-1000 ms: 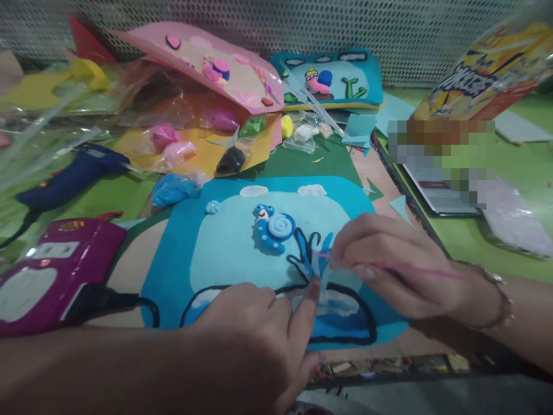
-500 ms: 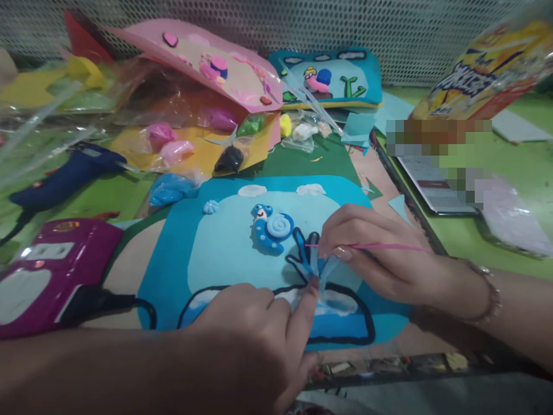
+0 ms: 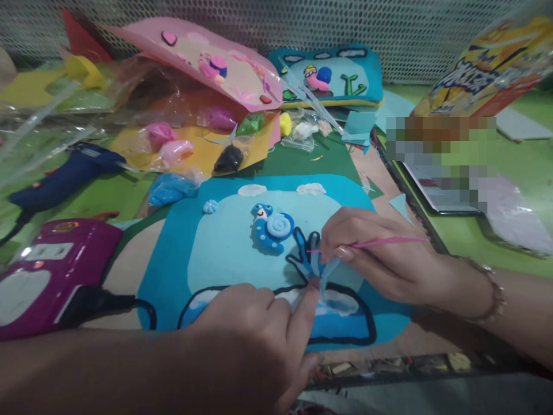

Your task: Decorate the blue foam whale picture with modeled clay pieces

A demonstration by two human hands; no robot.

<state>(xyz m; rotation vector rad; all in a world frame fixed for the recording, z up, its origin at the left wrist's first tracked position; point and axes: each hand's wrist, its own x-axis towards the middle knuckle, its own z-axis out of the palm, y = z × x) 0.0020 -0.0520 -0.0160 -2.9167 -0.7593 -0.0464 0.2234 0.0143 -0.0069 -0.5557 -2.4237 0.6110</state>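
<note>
My right hand (image 3: 375, 259) is closed in a pinch around a thin pink modelling tool (image 3: 391, 241). Its tip lies over the blue clay plant (image 3: 302, 265), which has a black outline and several leaves. With the index finger stretched out, my left hand (image 3: 250, 340) presses the base of this plant; its other fingers curl under and are partly hidden. Both hands are over a blue clay picture sheet (image 3: 224, 236). A blue clay snail (image 3: 270, 229) with a spiral shell sits left of the plant. Below, a black-outlined blue and white clay mound (image 3: 345, 328) is partly covered by my left hand.
Bagged clay lumps (image 3: 228, 158) lie behind the sheet. A dark blue glue gun (image 3: 69, 176) and a magenta corded box (image 3: 56, 271) are at left. Two finished pictures, one pink (image 3: 242, 63) and one blue (image 3: 374, 69), lean behind. A snack bag (image 3: 479, 75) stands at right.
The pink tool has turned slightly in my right hand, its tip now a little lower and its rear end higher. My left hand stays almost still on the plant.
</note>
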